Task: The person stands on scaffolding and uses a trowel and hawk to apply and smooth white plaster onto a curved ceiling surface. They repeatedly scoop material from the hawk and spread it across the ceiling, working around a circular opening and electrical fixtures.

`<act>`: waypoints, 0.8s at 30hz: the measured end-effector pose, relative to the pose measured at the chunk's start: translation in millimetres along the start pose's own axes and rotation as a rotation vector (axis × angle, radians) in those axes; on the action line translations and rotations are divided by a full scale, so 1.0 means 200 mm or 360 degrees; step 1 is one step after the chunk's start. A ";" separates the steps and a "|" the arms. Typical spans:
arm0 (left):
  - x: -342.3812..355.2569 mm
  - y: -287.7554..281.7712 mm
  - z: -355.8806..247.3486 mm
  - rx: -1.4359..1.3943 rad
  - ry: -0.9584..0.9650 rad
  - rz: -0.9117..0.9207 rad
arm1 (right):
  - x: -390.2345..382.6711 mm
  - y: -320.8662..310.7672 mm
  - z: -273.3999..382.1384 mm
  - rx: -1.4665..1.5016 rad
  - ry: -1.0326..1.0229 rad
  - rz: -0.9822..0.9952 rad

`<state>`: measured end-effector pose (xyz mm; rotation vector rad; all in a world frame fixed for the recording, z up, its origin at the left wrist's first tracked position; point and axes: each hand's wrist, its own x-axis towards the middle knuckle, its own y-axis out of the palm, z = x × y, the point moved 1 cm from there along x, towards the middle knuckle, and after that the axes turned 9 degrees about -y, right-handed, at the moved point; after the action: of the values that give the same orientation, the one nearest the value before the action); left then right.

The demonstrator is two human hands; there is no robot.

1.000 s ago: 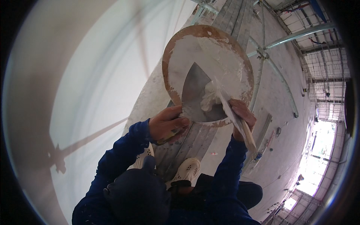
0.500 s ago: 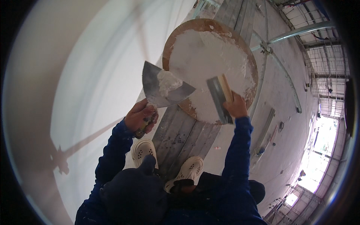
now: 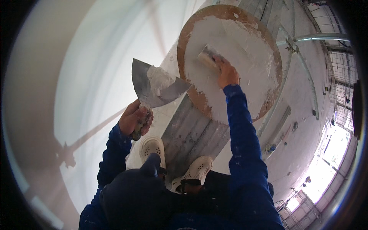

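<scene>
My left hand point(image 3: 135, 119) is closed round the handle of a wide grey putty knife point(image 3: 147, 92). A lump of white plaster point(image 3: 159, 78) lies on its blade. In my right hand point(image 3: 227, 73) is a rectangular finishing trowel point(image 3: 209, 57), its handle mostly covered by my fingers. The trowel is over the white-coated middle of a round brown board point(image 3: 184, 46); I cannot tell whether its blade touches the coating. White plaster covers most of the board and leaves a bare brown rim. One corner of the putty knife's blade overlaps the board's left edge in view.
Grey planks point(image 3: 195, 126) run under the board and beneath my feet in cream clogs point(image 3: 152, 147). A pale smooth wall point(image 3: 96, 76) rises close on the left. Metal scaffold tubes point(image 3: 306, 67) cross at the right, and a long strip point(image 3: 278, 122) lies below on the floor.
My right hand has moved up and left across the board, and the trowel has turned. The putty knife has shifted slightly left. The board appears higher and further right in view.
</scene>
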<state>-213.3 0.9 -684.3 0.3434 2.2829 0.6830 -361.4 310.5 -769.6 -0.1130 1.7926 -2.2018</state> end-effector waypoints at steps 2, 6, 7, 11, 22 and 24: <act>0.03 -0.01 0.03 -0.0036 0.0010 -0.0003 | -0.16 -0.02 0.09 0.0074 -0.0132 0.0121; 0.10 0.02 0.03 -0.0045 0.0040 0.0038 | -0.52 -0.02 0.24 0.0046 -0.0252 0.0250; 0.11 0.03 0.03 -0.0040 0.0051 0.0061 | -0.60 -0.01 0.26 0.0082 -0.0303 0.0256; 0.08 0.04 0.05 -0.0006 0.0067 0.0133 | -0.79 -0.13 0.27 0.0385 -0.0315 0.0607; -0.07 0.18 0.13 0.0166 0.0052 0.0454 | -0.81 -0.60 0.21 0.2910 -0.0104 -0.1109; -0.08 0.20 0.12 0.0191 0.0087 0.0469 | -0.82 -0.61 0.28 0.3155 -0.0478 -0.1061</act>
<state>-182.6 36.4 -667.1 0.7376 2.3546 0.7083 -212.3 324.8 -619.1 -0.5226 -1.1134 -2.9510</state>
